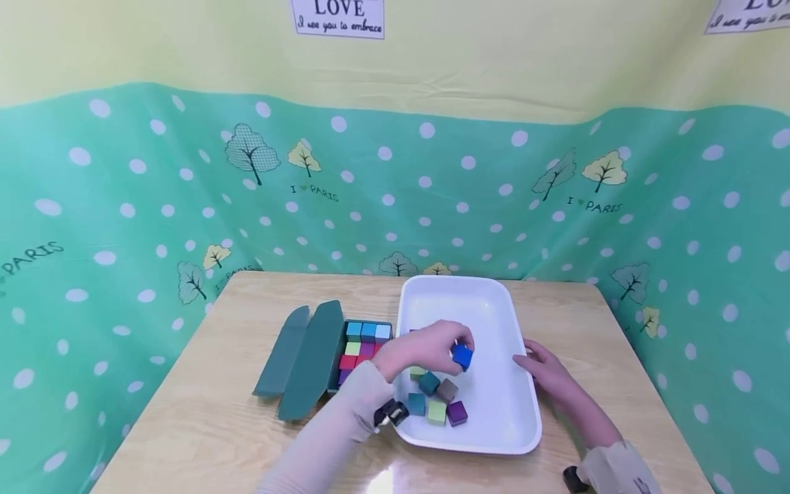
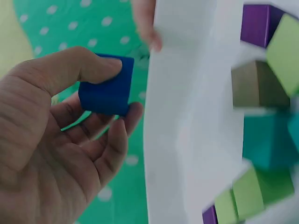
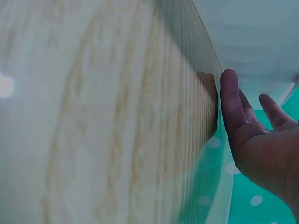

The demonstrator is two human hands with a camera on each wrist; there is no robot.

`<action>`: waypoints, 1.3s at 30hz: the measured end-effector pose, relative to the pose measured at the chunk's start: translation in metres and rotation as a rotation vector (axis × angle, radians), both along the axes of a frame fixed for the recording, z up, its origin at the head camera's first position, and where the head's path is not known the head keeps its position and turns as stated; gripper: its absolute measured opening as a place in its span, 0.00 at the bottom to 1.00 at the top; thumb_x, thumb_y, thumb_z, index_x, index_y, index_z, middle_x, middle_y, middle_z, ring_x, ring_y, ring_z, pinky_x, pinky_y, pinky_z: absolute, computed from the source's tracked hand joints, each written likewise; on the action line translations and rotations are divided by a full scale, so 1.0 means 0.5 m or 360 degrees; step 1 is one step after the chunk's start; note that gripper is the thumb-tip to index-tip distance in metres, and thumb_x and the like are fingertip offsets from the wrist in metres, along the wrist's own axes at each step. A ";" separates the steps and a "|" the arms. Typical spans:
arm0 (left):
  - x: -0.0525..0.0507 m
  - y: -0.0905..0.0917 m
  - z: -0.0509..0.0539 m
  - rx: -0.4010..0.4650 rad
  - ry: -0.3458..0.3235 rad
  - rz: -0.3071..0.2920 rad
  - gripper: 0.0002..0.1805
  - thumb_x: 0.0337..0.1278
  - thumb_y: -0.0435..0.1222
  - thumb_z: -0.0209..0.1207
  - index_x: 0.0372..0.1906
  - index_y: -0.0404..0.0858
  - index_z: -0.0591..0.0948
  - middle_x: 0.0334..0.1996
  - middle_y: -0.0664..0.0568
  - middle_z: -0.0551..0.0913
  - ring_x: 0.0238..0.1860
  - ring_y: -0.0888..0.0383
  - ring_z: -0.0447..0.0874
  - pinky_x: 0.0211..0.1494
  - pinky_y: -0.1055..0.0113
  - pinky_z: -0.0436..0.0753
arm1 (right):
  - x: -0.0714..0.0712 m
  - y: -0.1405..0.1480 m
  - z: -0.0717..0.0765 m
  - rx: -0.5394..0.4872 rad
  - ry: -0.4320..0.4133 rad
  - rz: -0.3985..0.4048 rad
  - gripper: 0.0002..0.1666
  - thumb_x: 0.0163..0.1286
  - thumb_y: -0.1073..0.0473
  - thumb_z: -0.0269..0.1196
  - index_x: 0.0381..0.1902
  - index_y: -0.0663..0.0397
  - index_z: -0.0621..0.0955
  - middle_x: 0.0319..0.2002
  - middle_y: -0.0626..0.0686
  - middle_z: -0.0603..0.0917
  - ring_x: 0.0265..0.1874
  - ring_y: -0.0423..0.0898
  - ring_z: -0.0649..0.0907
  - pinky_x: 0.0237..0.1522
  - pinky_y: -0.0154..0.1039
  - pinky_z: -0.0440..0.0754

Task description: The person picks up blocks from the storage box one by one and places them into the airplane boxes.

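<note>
A blue cube (image 2: 107, 86) is pinched between the thumb and fingers of my left hand (image 1: 432, 346), above the white tray (image 1: 487, 412). Inside the tray, below and beside that hand, lie several loose cubes, among them a purple cube (image 1: 457, 413), a light green cube (image 1: 437, 413), a brown cube (image 1: 447, 390) and a teal cube (image 1: 428, 383). My right hand (image 1: 549, 370) rests at the tray's right edge. Its fingers (image 3: 231, 95) look fairly straight against the outer side in the right wrist view.
Left of the tray, partly behind my left forearm, a dark green box (image 1: 336, 363) holds rows of coloured cubes. Its lid flaps (image 1: 311, 363) spread to the left over the wooden table (image 1: 204, 398). A dotted green curtain (image 1: 364, 226) hangs behind and at the sides.
</note>
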State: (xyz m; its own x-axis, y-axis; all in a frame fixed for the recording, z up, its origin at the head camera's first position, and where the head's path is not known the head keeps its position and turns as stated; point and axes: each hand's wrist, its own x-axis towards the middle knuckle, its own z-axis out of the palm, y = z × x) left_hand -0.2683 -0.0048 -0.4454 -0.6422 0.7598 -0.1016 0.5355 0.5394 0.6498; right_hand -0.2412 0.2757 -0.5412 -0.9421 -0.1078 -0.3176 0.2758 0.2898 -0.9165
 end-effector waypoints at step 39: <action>0.017 -0.310 -0.096 0.0409 -0.0014 0.0823 0.19 0.46 0.37 0.74 0.45 0.40 0.83 0.36 0.53 0.80 0.33 0.57 0.79 0.37 0.65 0.82 | 0.000 0.004 0.000 0.0002 -0.0098 -0.0002 0.45 0.69 0.40 0.59 0.75 0.54 0.56 0.62 0.66 0.72 0.53 0.55 0.79 0.52 0.46 0.76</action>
